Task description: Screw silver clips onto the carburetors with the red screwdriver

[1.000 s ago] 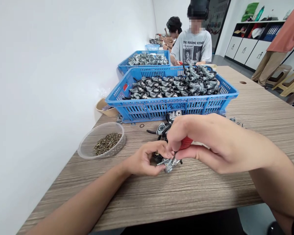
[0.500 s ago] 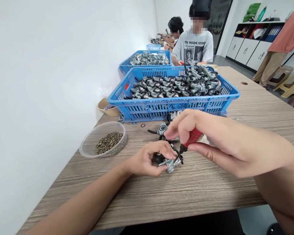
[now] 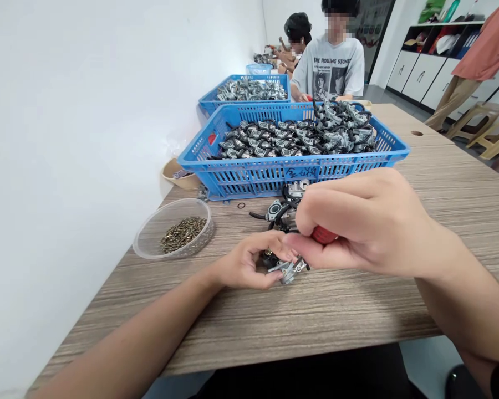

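My left hand [image 3: 253, 261] grips a small metal carburetor [image 3: 288, 272] against the tabletop, thumb on the near side and fingers over the top. Above it, my right hand [image 3: 357, 227] is closed round the red handle of a screwdriver [image 3: 325, 235]. The screwdriver's shaft is mostly hidden behind my right hand and points down at the carburetor; I cannot see its tip clearly. Just beyond the hands lie more carburetors [image 3: 275, 210] with black hoses, partly covered by my right hand.
A clear plastic bowl of screws [image 3: 183, 234] stands at the left. Behind the hands is a blue crate [image 3: 253, 180] full of carburetors, with another blue crate [image 3: 208, 105] beyond. A black ring [image 3: 241, 205] lies on the wooden table [image 3: 216, 343]. A co-worker [image 3: 330, 66] sits opposite.
My right hand has turned over the screwdriver, its fingers now curled tighter round the handle and hiding the shaft. My left hand keeps its hold on the carburetor. The view has tilted slightly.
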Available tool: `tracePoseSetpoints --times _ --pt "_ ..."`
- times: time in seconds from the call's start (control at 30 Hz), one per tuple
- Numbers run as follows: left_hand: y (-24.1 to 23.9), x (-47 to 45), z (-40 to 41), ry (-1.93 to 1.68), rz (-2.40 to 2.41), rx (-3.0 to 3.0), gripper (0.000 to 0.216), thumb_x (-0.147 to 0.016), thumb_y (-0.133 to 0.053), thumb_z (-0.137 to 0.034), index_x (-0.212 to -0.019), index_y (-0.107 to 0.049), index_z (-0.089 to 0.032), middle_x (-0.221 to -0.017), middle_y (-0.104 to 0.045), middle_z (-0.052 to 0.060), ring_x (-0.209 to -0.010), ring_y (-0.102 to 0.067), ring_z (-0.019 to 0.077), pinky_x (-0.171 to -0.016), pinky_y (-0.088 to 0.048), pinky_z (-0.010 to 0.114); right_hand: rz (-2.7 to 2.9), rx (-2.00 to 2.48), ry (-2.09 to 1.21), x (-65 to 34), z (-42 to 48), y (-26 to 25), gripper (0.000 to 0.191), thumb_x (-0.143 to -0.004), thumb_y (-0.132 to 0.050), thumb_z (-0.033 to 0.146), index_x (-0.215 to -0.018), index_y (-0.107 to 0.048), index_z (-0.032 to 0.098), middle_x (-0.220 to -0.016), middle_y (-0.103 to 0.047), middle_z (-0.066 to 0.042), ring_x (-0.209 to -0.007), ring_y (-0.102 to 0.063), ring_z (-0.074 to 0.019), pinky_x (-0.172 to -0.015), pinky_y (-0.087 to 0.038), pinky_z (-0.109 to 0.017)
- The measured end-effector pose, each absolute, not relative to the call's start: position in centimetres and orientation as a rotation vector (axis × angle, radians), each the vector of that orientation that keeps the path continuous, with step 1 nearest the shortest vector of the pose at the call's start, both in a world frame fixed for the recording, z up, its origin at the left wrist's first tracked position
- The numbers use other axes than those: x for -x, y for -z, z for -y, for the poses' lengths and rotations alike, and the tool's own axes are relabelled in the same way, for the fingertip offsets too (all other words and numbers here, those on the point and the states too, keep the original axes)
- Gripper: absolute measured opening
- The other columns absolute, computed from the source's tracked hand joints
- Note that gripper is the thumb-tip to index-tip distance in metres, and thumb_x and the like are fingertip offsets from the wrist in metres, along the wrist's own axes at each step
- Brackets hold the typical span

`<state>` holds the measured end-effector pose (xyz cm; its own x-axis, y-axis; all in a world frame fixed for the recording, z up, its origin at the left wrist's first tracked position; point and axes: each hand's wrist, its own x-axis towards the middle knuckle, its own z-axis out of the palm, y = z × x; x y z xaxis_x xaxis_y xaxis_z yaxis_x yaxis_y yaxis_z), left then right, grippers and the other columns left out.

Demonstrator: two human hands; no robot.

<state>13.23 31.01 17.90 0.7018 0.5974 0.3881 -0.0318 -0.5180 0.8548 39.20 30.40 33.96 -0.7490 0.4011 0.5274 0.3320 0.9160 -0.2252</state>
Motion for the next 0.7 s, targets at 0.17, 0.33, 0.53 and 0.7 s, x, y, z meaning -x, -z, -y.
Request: tracePoseSetpoints --times 0.17,0.33,0.53,0.7 --pt "-17.6 -13.5 -31.1 -0.943 -0.345 -1.921 0.022 -0.09 -0.084 -0.016 -0.109 -0.075 -0.02 -0.107 -0.084 0.012 -0.109 -0.081 0.0272 -0.1 -0.067 0.041 2.509 0.54 -0.234 -39.7 -30.7 -34.0 0.015 -0.111 -0.059 0.032 -0.1 -0.053 0.024 -0.095 -0.068 -0.002 -0.077 -0.062 -0.0165 -0.064 -0.048 -0.032" --pt "-17.5 -13.6 -31.4 -0.974 -0.279 -1.924 0.025 -0.088 -0.084 -0.011 -0.11 -0.076 -0.021 -0.107 -0.084 0.012 -0.109 -0.082 0.0266 -0.098 -0.067 0.038 2.654 0.436 -0.706 -41.6 -30.4 -35.3 0.008 -0.114 -0.05 0.016 -0.116 -0.051 0.023 -0.13 -0.066 -0.01 -0.134 -0.062 -0.0212 -0.096 -0.059 -0.033" --pt "-17.5 -13.4 -31.1 -0.911 -0.369 -1.936 0.022 -0.092 -0.084 -0.02 -0.113 -0.077 -0.018 -0.111 -0.085 0.014 -0.11 -0.082 0.0278 -0.099 -0.067 0.04 2.599 0.436 -0.762 -40.9 -30.6 -35.6 0.002 -0.113 -0.057 0.024 -0.112 -0.059 0.025 -0.102 -0.076 0.001 -0.087 -0.072 -0.0128 -0.074 -0.059 -0.027" --pt "-18.3 -13.4 -31.1 -0.891 -0.379 -1.991 0.02 -0.092 -0.086 -0.021 -0.11 -0.077 -0.021 -0.109 -0.085 0.012 -0.106 -0.082 0.0271 -0.1 -0.067 0.04 2.58 0.45 -0.445 -40.1 -30.3 -35.3 0.012 -0.113 -0.059 0.034 -0.107 -0.065 0.025 -0.095 -0.078 0.001 -0.074 -0.067 -0.0147 -0.068 -0.051 -0.034"
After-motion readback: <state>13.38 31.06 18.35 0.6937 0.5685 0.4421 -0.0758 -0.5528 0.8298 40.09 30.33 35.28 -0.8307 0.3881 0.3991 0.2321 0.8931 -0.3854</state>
